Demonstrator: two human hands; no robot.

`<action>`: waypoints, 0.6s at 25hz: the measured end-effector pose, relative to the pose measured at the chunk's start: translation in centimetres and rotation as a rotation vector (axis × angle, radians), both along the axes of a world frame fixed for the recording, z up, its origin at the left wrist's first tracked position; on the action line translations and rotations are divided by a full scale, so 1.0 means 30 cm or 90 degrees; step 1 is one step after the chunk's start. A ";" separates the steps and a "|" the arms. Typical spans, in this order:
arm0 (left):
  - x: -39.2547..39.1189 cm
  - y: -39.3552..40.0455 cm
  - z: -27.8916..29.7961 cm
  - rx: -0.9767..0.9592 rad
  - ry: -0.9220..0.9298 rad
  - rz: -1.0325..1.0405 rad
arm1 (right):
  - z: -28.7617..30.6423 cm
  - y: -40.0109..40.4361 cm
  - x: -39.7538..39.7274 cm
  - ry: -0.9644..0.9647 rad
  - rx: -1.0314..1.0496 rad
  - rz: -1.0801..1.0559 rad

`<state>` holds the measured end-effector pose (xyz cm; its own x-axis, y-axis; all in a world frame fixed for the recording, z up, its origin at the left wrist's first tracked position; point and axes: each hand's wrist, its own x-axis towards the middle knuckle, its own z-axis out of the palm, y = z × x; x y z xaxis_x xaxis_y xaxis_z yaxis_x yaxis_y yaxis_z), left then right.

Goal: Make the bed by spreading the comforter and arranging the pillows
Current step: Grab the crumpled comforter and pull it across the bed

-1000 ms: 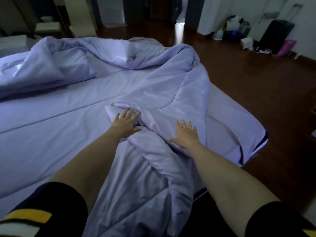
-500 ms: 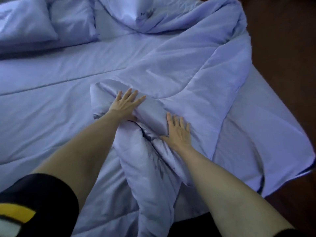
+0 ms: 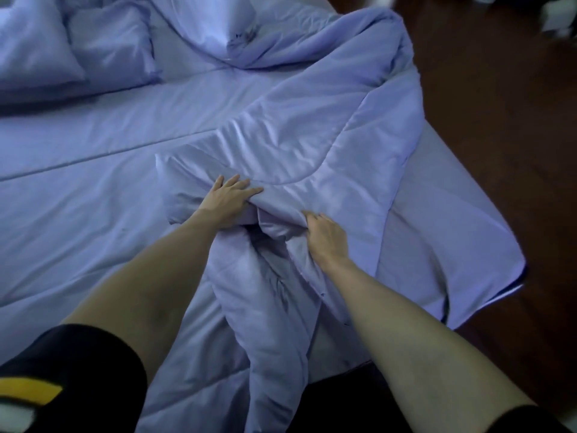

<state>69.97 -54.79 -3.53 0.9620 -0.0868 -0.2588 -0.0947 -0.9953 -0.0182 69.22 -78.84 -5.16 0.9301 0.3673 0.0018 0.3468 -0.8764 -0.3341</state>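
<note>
Both hands dig in mid-frame: left hand [image 3: 229,200] and right hand [image 3: 326,237] bunch the crumpled lavender comforter [image 3: 312,145]. Best to lift high and fling toward the pillows [image 3: 75,48], upper left.

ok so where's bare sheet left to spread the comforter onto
Bare sheet runs left of the left hand, up to the pillows. A narrower strip shows right of the right hand, by the mattress corner. The middle is crowded with bunched comforter.
</note>
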 end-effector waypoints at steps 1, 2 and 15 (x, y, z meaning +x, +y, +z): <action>-0.007 -0.025 0.022 -0.007 -0.012 -0.004 | 0.031 -0.028 -0.002 -0.009 -0.002 -0.001; -0.010 -0.057 0.053 -0.012 -0.022 -0.009 | 0.065 -0.061 -0.002 -0.015 -0.005 -0.005; 0.084 -0.646 0.303 -0.063 -0.089 0.085 | 0.315 -0.634 0.275 -0.040 -0.047 0.068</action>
